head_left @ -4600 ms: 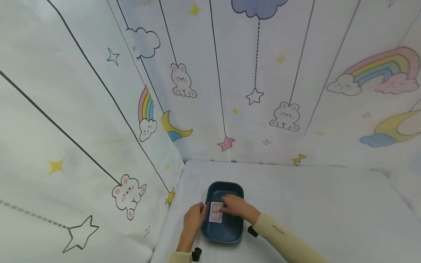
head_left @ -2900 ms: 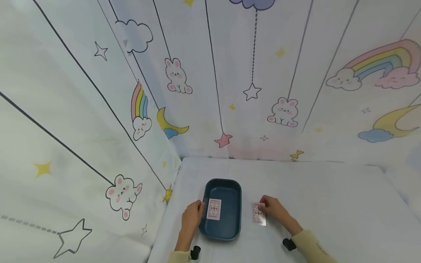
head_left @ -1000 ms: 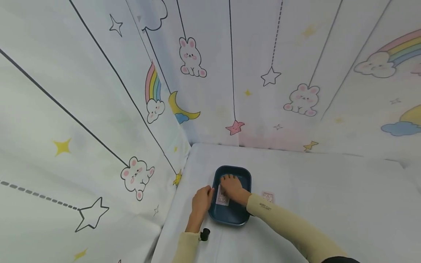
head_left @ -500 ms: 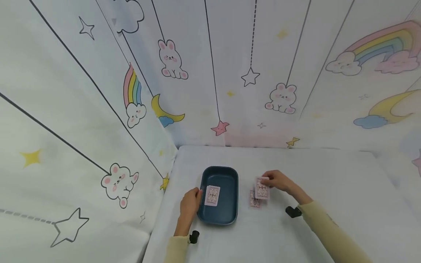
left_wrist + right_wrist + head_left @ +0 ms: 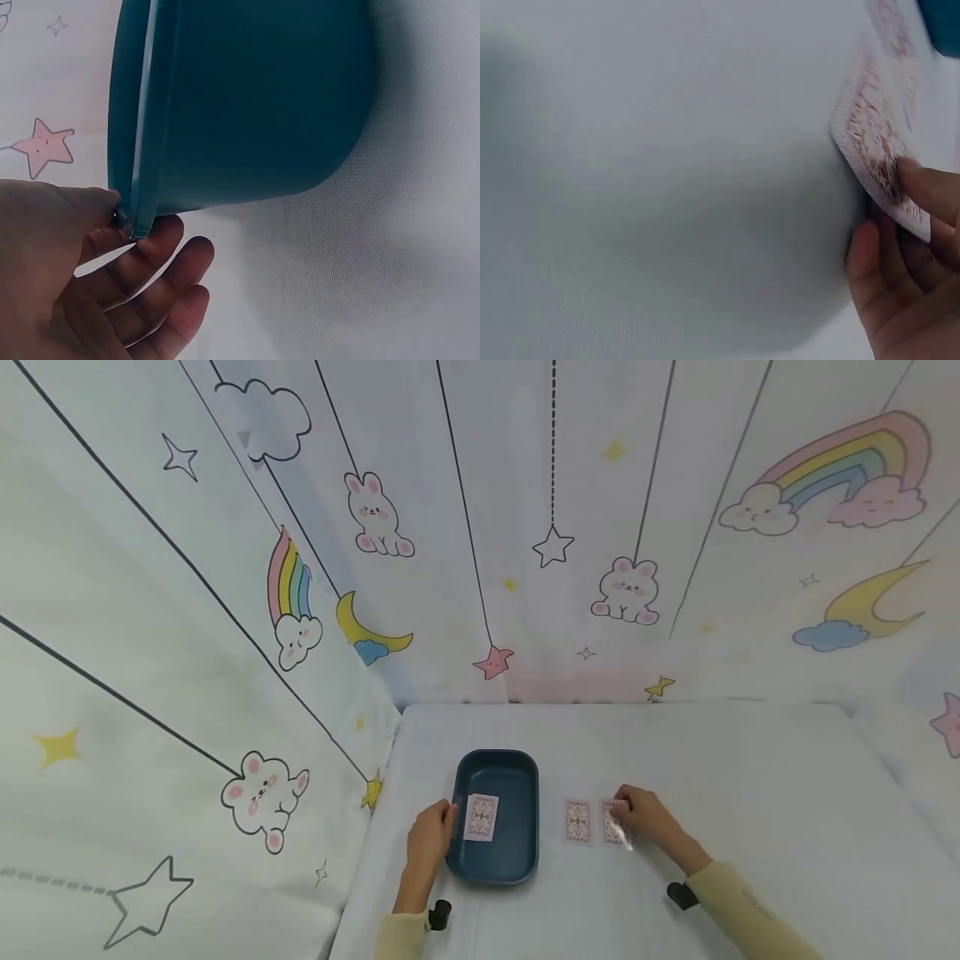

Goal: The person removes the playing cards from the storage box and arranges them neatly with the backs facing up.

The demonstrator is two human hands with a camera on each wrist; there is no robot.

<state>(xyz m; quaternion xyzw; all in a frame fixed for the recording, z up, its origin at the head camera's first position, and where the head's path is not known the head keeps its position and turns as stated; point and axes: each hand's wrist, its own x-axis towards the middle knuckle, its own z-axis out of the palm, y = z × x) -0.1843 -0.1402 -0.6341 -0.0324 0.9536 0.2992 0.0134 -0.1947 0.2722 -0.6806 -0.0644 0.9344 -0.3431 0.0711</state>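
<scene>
My left hand pinches the left rim of a dark blue tray; the left wrist view shows thumb and forefinger on the tray's rim. Inside the tray lies a small pile of playing cards, patterned backs up. To the right of the tray, one playing card lies face down on the white cloth. Beside it my right hand pinches another playing card by its right edge, thumb on top, close over the table. In the right wrist view that pinched card tilts up at the thumb.
A white cloth covers the table. Behind and to the left hang white curtains printed with rabbits, stars and rainbows. A black wrist camera sits on the left wrist and another on the right.
My right hand has gone from the tray to the table with a second card, then moved it right, beside the first. The left hand stays on the tray's rim.
</scene>
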